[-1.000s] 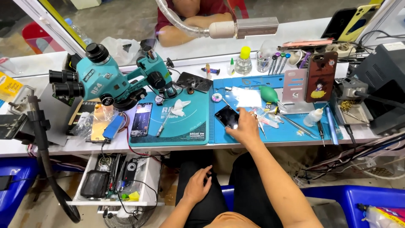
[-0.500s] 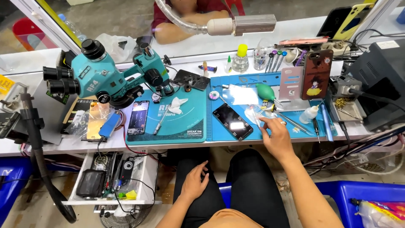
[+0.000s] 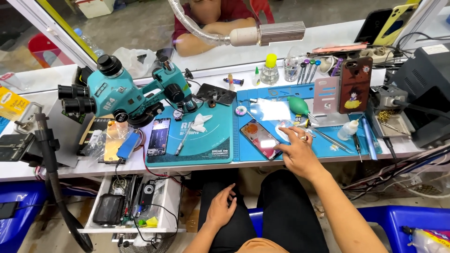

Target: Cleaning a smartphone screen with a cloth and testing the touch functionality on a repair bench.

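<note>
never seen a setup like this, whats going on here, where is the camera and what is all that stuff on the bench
The picture comes from a camera worn on a person's head, looking down at their own lap and a workbench. No robot here, only two bare hands. The right hand reaches onto the blue mat, fingers beside a phone lying screen-up; it grips nothing. The left hand rests on the person's thigh, empty. The big teal device is a microscope on an arm, standing over a teal mat with a second phone and a crumpled white wipe. Also there: a green air blower, small bottles, screwdrivers, phone cases. An open drawer below holds parts and cables. Across the counter, another person's arm rests.
</note>
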